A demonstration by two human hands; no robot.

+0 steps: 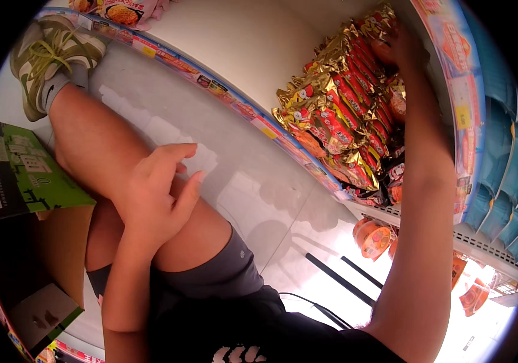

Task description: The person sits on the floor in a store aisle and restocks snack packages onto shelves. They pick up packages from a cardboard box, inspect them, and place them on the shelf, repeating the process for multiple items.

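My right arm reaches over a white shelf, and my right hand (404,47) is at the far end of a row of instant noodle packets (347,102) in red and gold wrappers. Its fingers lie against a packet there; shadow hides whether they grip it. The packets stand packed on edge, with several darker ones (395,177) at the near end. My left hand (161,193) hovers over or rests on my bent legs, fingers loosely curled and apart, holding nothing. Left of it, an open cardboard box (61,245) with a green and black outside has its opening towards me.
The shelf (240,41) has a printed edge strip (204,81) with price tags. Pink packets (125,13) lie at its far left. Blue packages (495,172) fill another shelf on the right. Orange tubs (372,238) sit lower down, near dark poles (338,277) over the tiled floor (240,195).
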